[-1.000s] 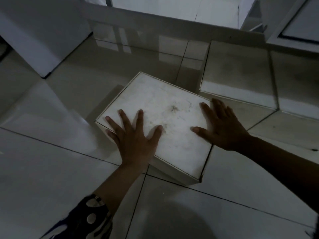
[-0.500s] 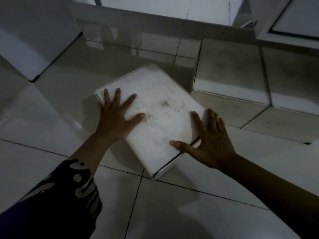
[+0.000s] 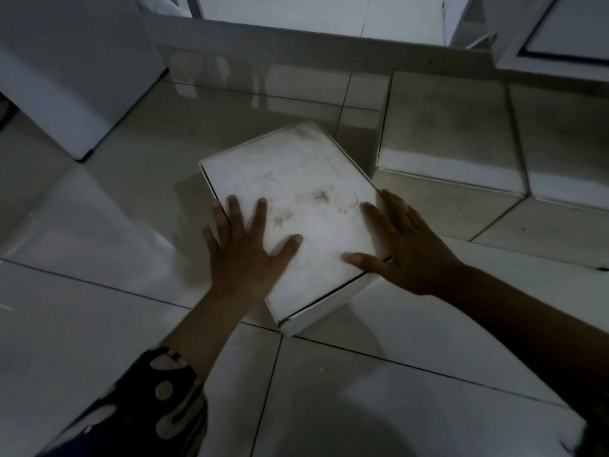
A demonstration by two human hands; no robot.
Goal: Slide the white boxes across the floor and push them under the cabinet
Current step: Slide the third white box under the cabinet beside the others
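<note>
A flat white box point(image 3: 296, 179) with a smudged lid lies on the tiled floor, turned at an angle, one corner toward me. My left hand point(image 3: 245, 249) rests flat on its left near part, fingers spread, two fingers over the left edge. On the box's right near edge lies my right hand point(image 3: 403, 249), flat, fingers apart, thumb on the lid. Two more white boxes point(image 3: 448, 127) point(image 3: 560, 140) stand side by side at the right, against the cabinet's base point(image 3: 296, 51).
A white panel or furniture side point(image 3: 75, 94) stands at the left, its corner on the floor. A white framed door point(image 3: 560, 37) shows at the top right. Glossy floor tiles point(image 3: 362, 390) spread around the box.
The box has turned further clockwise and shifted slightly. My left hand slid from its far left corner toward the near left part. My right hand stayed on the right edge.
</note>
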